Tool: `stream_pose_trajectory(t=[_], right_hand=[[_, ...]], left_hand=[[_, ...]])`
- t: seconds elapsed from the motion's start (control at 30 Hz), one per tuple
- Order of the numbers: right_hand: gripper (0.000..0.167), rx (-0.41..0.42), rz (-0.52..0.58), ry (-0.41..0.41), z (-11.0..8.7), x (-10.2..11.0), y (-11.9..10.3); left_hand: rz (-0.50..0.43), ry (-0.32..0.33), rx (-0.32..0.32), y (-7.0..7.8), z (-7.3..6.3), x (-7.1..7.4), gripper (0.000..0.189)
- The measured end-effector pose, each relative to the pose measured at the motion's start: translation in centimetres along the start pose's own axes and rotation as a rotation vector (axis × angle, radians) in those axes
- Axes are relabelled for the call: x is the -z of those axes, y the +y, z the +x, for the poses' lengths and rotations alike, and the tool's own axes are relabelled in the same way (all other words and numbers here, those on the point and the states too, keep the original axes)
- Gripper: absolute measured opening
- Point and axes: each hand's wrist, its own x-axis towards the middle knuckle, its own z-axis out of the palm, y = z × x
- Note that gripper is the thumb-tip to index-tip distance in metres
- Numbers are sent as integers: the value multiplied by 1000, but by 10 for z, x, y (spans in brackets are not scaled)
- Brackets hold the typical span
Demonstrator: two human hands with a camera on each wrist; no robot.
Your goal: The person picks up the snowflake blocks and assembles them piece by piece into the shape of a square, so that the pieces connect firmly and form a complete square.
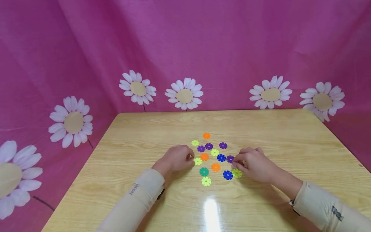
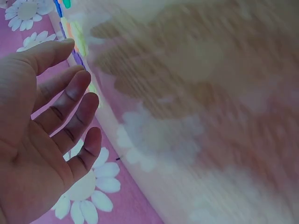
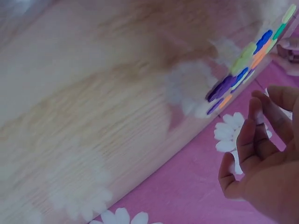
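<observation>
Flat notched plastic discs lie loosely grouped on the wooden table. Just left of them is my left hand, its fingers loosely bent and holding nothing, fingertips beside a yellow-green disc. On the other side my right hand hovers over the group's right edge, fingertips close to a purple disc and partly covering another yellow-green disc. In the right wrist view the right hand has bent fingers with nothing visible between them. The left wrist view shows the left hand relaxed, palm visible.
Between the hands lie blue discs, orange discs and a green disc. Farther back are more purple discs and an orange disc. A pink curtain with daisies hangs behind and left of the table.
</observation>
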Motion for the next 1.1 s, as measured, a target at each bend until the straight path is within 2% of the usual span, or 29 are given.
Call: stream_pose_trajectory(t=[0.2, 0.33, 0.5, 0.7, 0.93, 1.1], right_hand=[[12, 50, 42, -73, -3, -7, -12], [21, 72, 48, -132, -2, -11, -20], [28, 35, 25, -176, 1, -11, -22], [20, -8, 78, -181, 3, -14, -19], [15, 47, 155, -141, 4, -14, -17], [14, 67, 252, -102, 6, -12, -16]], left_hand=[[1, -36, -11, 4, 2, -6, 28], [24, -35, -19, 4, 2, -9, 25], [32, -19, -25, 7, 4, -7, 25], [-30, -43, 5, 13, 7, -6, 25], [-130, -37, 11, 14, 5, -7, 22], [-219, 9, -15, 9, 2, -8, 11]])
